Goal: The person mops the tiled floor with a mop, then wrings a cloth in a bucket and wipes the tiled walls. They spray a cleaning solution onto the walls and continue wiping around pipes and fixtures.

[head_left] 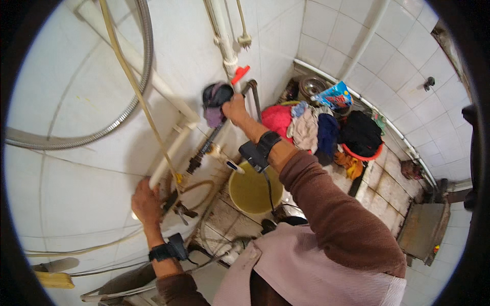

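My left hand (147, 203) is closed around the lower part of a white pipe (172, 154), whose end shows just below the fingers. Higher up, my right hand (235, 108) has its fingers curled at the side of a round black fitting (217, 94) with a purple-grey part (213, 117) beneath it. The fingertips are partly hidden, so their exact hold is unclear. Right above that hand, a red valve handle (240, 74) sits on a vertical white pipe (224, 46). A black pipe fitting (199, 159) and a tap (233, 166) are below.
A yellowish bucket (255, 191) stands under the tap. Clothes (306, 127), a red basin (363, 156) of dark cloth and a blue packet (334, 96) lie at right. A braided metal hose (115, 122) loops at left. A plug (244, 40) hangs above; hoses cross the floor.
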Demonstrator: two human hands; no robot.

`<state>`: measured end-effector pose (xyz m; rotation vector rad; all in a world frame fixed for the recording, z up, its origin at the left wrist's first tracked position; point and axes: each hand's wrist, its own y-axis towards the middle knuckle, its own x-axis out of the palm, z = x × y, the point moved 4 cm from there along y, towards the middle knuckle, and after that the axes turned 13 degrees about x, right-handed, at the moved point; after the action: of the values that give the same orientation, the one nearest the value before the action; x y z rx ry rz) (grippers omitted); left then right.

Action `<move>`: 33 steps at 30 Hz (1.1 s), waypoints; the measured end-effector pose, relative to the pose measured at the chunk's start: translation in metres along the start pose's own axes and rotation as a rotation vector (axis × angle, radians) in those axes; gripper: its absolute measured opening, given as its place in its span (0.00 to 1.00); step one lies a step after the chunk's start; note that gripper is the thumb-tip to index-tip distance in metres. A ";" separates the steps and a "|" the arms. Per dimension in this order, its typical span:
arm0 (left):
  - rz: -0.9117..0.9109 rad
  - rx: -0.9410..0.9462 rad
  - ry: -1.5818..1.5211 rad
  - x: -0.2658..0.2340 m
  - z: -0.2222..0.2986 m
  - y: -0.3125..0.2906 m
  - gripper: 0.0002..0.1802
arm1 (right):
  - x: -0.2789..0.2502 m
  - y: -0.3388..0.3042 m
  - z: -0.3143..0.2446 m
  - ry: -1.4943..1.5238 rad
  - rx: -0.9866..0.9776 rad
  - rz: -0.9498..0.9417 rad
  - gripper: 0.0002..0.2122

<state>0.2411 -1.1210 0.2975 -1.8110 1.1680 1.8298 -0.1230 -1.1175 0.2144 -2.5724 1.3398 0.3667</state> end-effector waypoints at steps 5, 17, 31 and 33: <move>-0.041 -0.010 0.047 0.010 -0.008 -0.003 0.16 | -0.094 -0.023 0.022 0.681 0.158 -0.221 0.07; 0.013 0.035 -0.015 0.004 -0.005 0.000 0.13 | -0.366 -0.168 0.125 0.934 0.415 0.086 0.09; 0.365 -0.064 -0.323 -0.030 0.020 0.004 0.23 | -0.332 -0.110 0.165 1.096 0.518 0.026 0.07; 0.599 0.099 -0.278 -0.047 0.061 0.018 0.20 | -0.327 -0.080 0.169 1.124 0.524 0.055 0.06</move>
<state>0.1939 -1.0738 0.3392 -1.1684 1.7733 2.1870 -0.2582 -0.7694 0.1641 -2.2353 1.4558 -1.4179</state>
